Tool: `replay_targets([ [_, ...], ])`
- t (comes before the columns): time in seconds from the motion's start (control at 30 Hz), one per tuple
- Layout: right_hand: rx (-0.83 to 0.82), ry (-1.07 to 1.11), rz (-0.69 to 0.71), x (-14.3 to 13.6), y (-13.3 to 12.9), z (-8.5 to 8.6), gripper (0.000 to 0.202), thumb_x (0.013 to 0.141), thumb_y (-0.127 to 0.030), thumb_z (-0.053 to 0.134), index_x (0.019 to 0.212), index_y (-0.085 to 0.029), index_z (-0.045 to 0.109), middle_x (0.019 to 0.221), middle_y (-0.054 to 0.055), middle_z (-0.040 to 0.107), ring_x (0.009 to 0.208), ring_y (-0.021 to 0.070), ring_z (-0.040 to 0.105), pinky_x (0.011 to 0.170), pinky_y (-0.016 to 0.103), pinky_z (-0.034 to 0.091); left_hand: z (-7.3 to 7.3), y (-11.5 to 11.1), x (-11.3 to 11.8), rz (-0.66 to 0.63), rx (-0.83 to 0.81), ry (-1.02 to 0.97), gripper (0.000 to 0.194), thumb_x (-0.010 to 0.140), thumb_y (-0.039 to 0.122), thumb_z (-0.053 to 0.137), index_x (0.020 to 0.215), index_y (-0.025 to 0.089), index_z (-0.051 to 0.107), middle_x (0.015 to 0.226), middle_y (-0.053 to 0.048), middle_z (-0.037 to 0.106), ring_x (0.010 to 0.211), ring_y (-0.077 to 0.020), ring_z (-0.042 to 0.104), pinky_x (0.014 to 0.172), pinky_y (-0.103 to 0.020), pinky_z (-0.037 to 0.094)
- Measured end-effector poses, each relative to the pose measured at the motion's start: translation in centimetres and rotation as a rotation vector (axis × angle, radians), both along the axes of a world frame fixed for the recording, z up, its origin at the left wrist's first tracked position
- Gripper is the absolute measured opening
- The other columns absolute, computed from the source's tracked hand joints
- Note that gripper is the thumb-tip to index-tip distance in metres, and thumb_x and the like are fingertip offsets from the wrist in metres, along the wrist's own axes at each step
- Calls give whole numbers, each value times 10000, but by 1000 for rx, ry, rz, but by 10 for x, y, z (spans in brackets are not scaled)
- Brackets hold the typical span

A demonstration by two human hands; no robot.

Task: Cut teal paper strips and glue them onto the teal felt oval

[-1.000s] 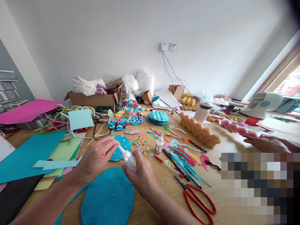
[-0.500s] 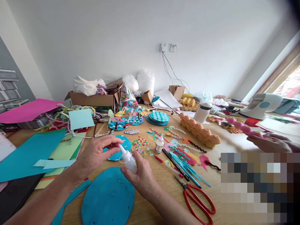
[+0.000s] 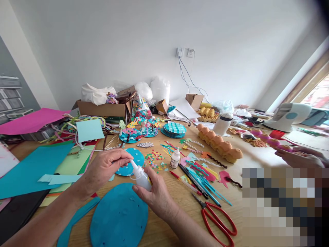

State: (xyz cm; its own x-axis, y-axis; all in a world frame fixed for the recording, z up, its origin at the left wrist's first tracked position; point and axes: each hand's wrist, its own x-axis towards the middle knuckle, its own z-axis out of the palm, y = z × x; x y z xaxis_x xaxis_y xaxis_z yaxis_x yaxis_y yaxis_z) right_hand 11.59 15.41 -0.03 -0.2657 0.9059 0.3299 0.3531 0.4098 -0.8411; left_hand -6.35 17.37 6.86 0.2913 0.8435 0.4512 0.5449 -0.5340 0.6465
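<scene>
My right hand [image 3: 158, 197] is wrapped around a white glue bottle [image 3: 141, 178], its nozzle tilted up and to the left. At the nozzle's tip, the fingers of my left hand [image 3: 108, 168] are pinched together; what lies between them, if anything, is too small to make out. Below both hands a large blue disc [image 3: 119, 216] lies flat on the table. Behind the left hand is a smaller blue disc [image 3: 137, 157] with pale patches, partly covered by the fingers. Colourful confetti [image 3: 154, 157] is scattered beyond the glue bottle.
A second small bottle [image 3: 174, 159] stands right of the confetti. Red-handled scissors [image 3: 218, 221], pens [image 3: 192, 180] and an egg-carton strip [image 3: 218, 144] lie to the right. Paper sheets [image 3: 33, 168] cover the left. Another person's hands [image 3: 298, 157] hold a pink carton strip at the far right.
The fingers of my left hand have closed together at the nozzle tip, where they were slightly apart before. The glue bottle stays in my right hand, almost unmoved.
</scene>
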Motion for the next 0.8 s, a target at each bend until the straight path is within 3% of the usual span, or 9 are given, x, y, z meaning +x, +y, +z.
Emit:
replay_targets([
  [0.17, -1, -16, 6, 0, 0, -1, 249, 705, -344, 610, 877, -183, 529, 636, -46, 503, 541, 98, 447, 461, 178, 318, 2, 0, 0, -19, -82, -60, 176, 792, 306, 533, 768, 178, 652, 771, -25, 658, 693, -150, 603, 626, -222, 494],
  [0.33, 105, -156, -79, 2, 1, -1, 332, 704, -299, 627, 996, -175, 528, 831, 28, 617, 724, 170, 566, 601, 236, 414, 6, 3, -6, -169, -377, -205, 404, 770, 287, 560, 1165, 212, 525, 828, -20, 633, 727, -158, 613, 615, -248, 513],
  [0.57, 282, -196, -107, 4, 0, 2, 266, 779, -242, 535, 1034, -174, 507, 916, 61, 582, 827, 185, 555, 707, 276, 442, 8, 2, -8, -186, -416, -89, 171, 727, 283, 604, 866, 184, 610, 763, -5, 590, 709, -142, 566, 582, -216, 484],
  [0.8, 282, -174, -151, 1, 3, 1, 277, 704, -227, 637, 944, -206, 500, 914, 29, 563, 796, 165, 565, 665, 257, 448, 9, -3, 2, -33, -282, -24, 195, 754, 373, 570, 756, 178, 579, 677, 11, 563, 596, -122, 517, 509, -201, 438],
])
